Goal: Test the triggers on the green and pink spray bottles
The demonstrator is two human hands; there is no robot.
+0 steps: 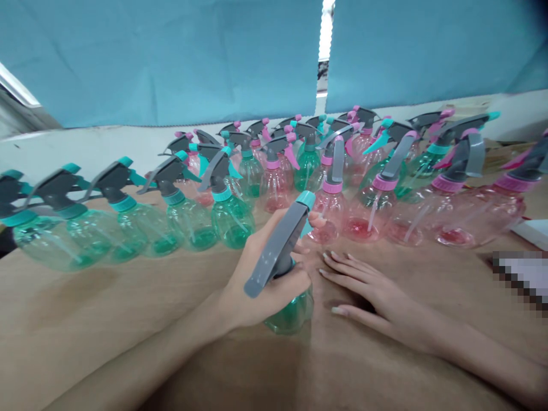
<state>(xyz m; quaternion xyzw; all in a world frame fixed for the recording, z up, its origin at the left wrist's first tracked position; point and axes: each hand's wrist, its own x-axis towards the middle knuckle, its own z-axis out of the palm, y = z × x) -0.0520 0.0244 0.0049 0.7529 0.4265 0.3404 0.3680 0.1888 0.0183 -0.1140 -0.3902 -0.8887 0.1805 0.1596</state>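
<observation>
Green spray bottle [291, 308] unlabelled, gripped by left hand [261, 279]; right hand [368, 285] flat alongside.

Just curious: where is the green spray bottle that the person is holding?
In the head view, low centre: the green spray bottle stands on the brown table, gripped by the left hand, beside the flat right hand.

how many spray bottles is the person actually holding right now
1: a green spray bottle gripped in the left hand, on the table. The right hand lies flat beside it, empty.
</observation>
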